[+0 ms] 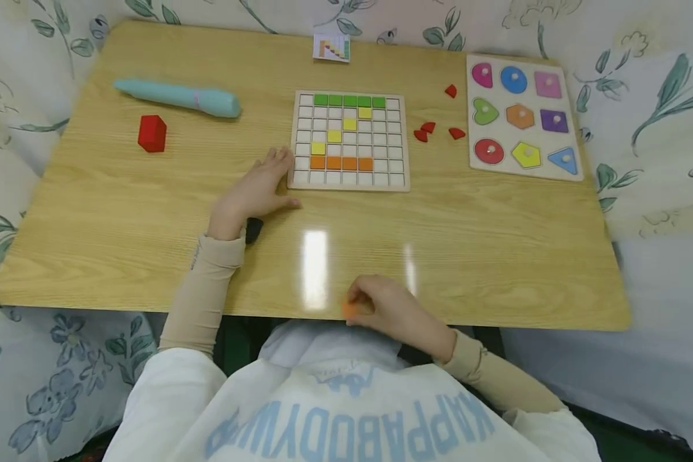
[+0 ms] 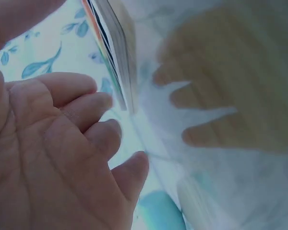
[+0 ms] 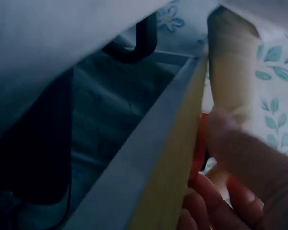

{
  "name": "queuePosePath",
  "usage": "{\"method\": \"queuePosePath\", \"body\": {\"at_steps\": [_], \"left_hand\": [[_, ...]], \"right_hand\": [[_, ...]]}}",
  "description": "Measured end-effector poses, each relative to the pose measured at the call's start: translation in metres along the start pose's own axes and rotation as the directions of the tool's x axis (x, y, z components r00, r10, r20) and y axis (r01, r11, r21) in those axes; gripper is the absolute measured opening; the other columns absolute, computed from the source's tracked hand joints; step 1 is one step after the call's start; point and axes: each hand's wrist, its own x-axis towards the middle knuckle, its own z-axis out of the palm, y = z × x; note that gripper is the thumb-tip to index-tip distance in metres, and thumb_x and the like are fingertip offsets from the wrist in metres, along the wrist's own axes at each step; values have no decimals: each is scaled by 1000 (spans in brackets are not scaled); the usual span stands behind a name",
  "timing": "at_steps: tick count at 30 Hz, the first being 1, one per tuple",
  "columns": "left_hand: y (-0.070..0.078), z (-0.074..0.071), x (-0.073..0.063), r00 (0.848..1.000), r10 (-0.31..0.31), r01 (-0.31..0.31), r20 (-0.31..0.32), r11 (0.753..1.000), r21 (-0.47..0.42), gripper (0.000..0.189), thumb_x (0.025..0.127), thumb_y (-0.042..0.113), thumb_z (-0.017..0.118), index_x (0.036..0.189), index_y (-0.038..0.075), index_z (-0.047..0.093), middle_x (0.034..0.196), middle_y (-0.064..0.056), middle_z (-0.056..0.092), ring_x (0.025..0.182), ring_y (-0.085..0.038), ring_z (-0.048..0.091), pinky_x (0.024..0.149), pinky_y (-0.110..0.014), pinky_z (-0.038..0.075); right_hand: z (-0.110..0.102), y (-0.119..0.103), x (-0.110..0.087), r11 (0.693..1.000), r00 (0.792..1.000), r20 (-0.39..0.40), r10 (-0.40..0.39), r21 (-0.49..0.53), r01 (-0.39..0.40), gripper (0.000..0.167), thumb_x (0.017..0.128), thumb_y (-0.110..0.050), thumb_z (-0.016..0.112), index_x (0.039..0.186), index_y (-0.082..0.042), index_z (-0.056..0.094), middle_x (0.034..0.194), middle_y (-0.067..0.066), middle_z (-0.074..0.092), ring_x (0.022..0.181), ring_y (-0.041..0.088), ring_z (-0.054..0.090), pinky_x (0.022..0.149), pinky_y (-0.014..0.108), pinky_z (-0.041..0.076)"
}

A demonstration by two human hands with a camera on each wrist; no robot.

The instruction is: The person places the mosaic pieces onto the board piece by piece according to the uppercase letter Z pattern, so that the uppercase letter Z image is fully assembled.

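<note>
At the table's front edge my right hand [image 1: 398, 314] pinches an orange piece [image 1: 351, 310] between thumb and fingers. The right wrist view shows that orange piece [image 3: 199, 146] against the table's edge, partly covered by the fingers. My left hand [image 1: 256, 189] rests at the lower left side of a white grid board [image 1: 389, 173], its fingers loosely spread and gripping nothing. On the board lie a green row [image 1: 349, 101], a yellow diagonal [image 1: 334, 136] and an orange row [image 1: 341, 163] of square tiles. In the left wrist view, the board's edge [image 2: 120, 57] stands beside my left hand [image 2: 53, 139].
A shape puzzle board [image 1: 499, 154] lies at the back right, with several small red pieces [image 1: 456, 133] beside it. On the left are a red block [image 1: 152, 133] and a light-blue tapered case [image 1: 179, 96]. A small pattern card [image 1: 332, 48] sits at the back edge.
</note>
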Motion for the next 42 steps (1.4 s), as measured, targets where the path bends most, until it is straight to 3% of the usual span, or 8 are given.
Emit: {"method": "queuePosePath", "body": {"at_steps": [3,6,13,18,23,32,38,42], "left_hand": [[1,1,16,1000,19,-19,14,1000,8,99,90,37,67,155,5,-1,163,-10,-11,150,-29,-15,123,-52,-5],[-2,-1,30,1000,23,-23,11,1000,6,100,90,39,66,155,6,-1,163,-8,-12,150,-28,-15,122,-53,-5],[-1,-12,56,998,10,-7,59,999,-47,100,91,35,66,155,7,-5,162,-9,-15,150,-28,-18,122,-52,-8],[1,-15,58,992,-12,21,126,997,-71,103,90,34,68,155,7,-7,163,-10,-15,150,-28,-18,123,-50,-8],[1,-14,60,992,-3,12,129,998,-67,105,88,34,70,155,5,-5,163,-11,-14,150,-30,-17,122,-51,-8],[-4,-16,64,994,27,-29,104,999,17,122,75,46,79,155,4,-4,163,-13,-12,150,-32,-14,121,-55,-9],[-6,-12,66,992,49,-55,117,997,49,129,68,49,82,154,2,-3,162,-15,-11,150,-34,-12,120,-57,-6],[-3,-12,64,994,53,-55,97,998,26,130,67,48,83,154,1,-1,163,-15,-9,151,-34,-11,121,-57,-6]], "right_hand": [[18,-9,-4,997,997,-71,-18,-73,12,28,75,-18,83,91,-14,60,90,-2,67,82,14,56,69,23,48],[17,-8,-1,991,995,-102,-17,-133,3,29,74,-17,84,87,-15,59,88,-3,66,83,15,58,66,23,48],[-37,24,30,980,978,-205,50,-176,-87,30,73,-16,83,85,-10,56,82,3,65,74,16,59,64,27,50],[-81,59,67,987,958,-249,143,-37,-157,30,78,-9,79,89,-2,51,98,11,69,89,26,64,80,37,56],[-99,84,97,974,946,-234,224,25,-224,32,80,-12,77,93,1,51,105,10,69,92,26,60,82,36,53],[-105,110,128,960,933,-233,276,9,-281,28,80,-14,77,90,-4,52,102,8,70,81,20,54,69,27,41],[-101,115,131,959,945,-172,278,0,-282,30,78,-18,80,85,-9,52,94,4,68,77,17,51,65,26,40],[-102,114,131,959,943,-187,273,-16,-281,28,78,-16,80,84,-11,53,91,3,68,73,15,49,64,25,39]]}}
